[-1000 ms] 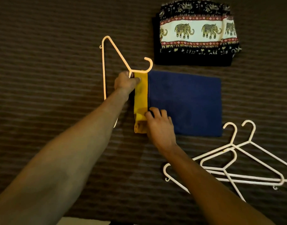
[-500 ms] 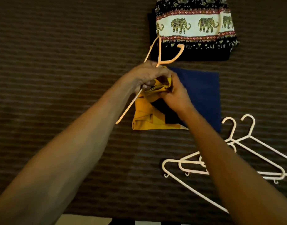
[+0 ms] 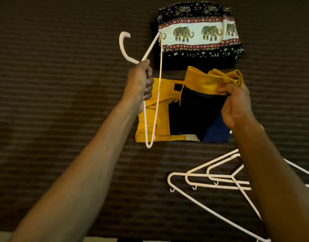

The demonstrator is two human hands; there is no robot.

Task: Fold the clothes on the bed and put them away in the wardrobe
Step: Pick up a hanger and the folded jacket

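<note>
One garment is being lifted for hanging; nothing is yet being put away.

A thin white plastic hanger (image 3: pixel 151 88) is being gripped by the left hand (image 3: pixel 139 84), while the soft yellow-and-navy garment (image 3: pixel 199 95) is being pinched by the right hand (image 3: pixel 235 105), just below the folded elephant-print cloth (image 3: pixel 197 34) on the ribbed bed (image 3: pixel 63 84); spare hangers (image 3: pixel 211 179) are lying below.

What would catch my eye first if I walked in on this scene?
Probably the yellow and navy garment at the centre, its yellow end lifted off the bed by the right hand, while the left hand holds up a white plastic hanger beside it. Behind lies a folded elephant-print cloth; spare hangers lie on the striped bedcover at lower right.
</note>
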